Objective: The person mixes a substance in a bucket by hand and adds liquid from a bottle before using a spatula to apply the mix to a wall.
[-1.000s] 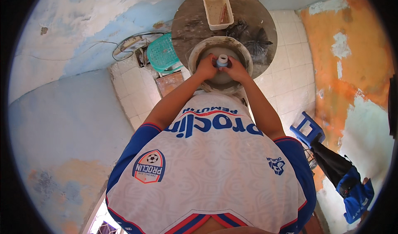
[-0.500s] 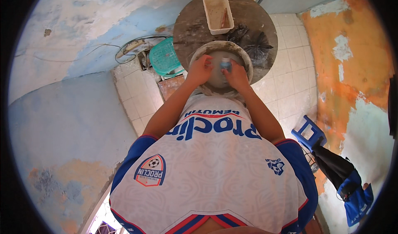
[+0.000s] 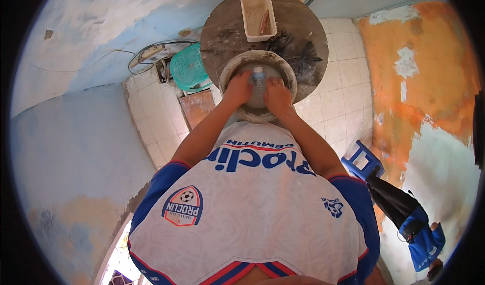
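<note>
A round, plaster-smeared basin (image 3: 286,65) holds cloudy grey water. In it stands or floats a small clear bottle (image 3: 258,78) with a pale cap and a blue label. My left hand (image 3: 239,89) is closed along the bottle's left side. On the other side my right hand (image 3: 278,95) is closed, its fingers curled by the bottle. The palms and the bottle's lower end are partly hidden.
The basin rests at the near edge of a round wooden table (image 3: 222,17). Beyond it are a cream tray (image 3: 256,15) and black plastic bags (image 3: 305,60). A green plastic stool (image 3: 187,68) stands left. Rightward are a blue stool (image 3: 371,164) and a person (image 3: 417,229).
The bottle has moved a little left within the basin, from my right hand to between both hands. My left hand has come in against it. The whole view has shifted slightly.
</note>
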